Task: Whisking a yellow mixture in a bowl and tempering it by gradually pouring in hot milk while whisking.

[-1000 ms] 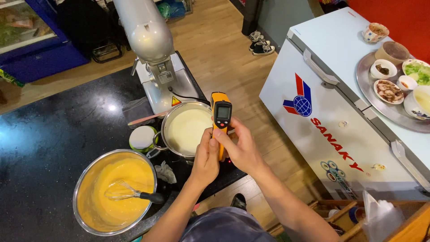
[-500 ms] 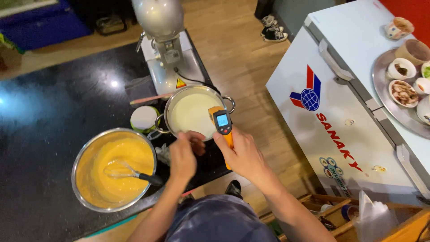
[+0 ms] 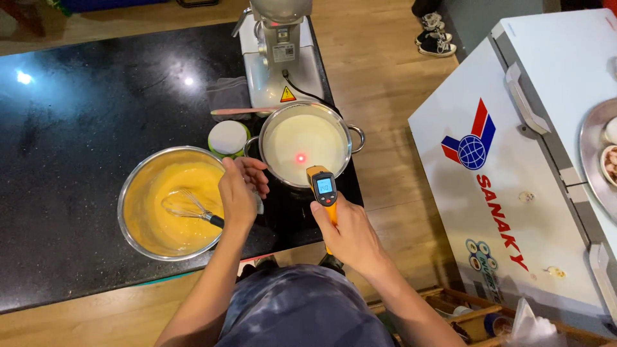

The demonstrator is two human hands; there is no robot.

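Note:
My right hand (image 3: 350,234) grips an orange and black infrared thermometer gun (image 3: 324,189), aimed at a steel pot (image 3: 307,142) of white liquid. A red laser dot glows on the liquid's surface. My left hand (image 3: 239,191) hovers with loosely curled fingers over the right rim of a steel bowl (image 3: 170,202) of yellow batter, holding nothing. A whisk (image 3: 186,207) rests in the batter, its black handle just under that hand.
A stand mixer (image 3: 279,54) stands behind the pot on the black counter (image 3: 83,115). A small white-lidded cup (image 3: 228,137) and a grey cloth (image 3: 228,95) lie nearby. A white chest freezer (image 3: 520,160) stands to the right with a tray (image 3: 594,160) of dishes on it.
The thermometer gun came down from near my face and now points at the pot, with the laser dot on the liquid. My left hand let go of it and moved to the bowl.

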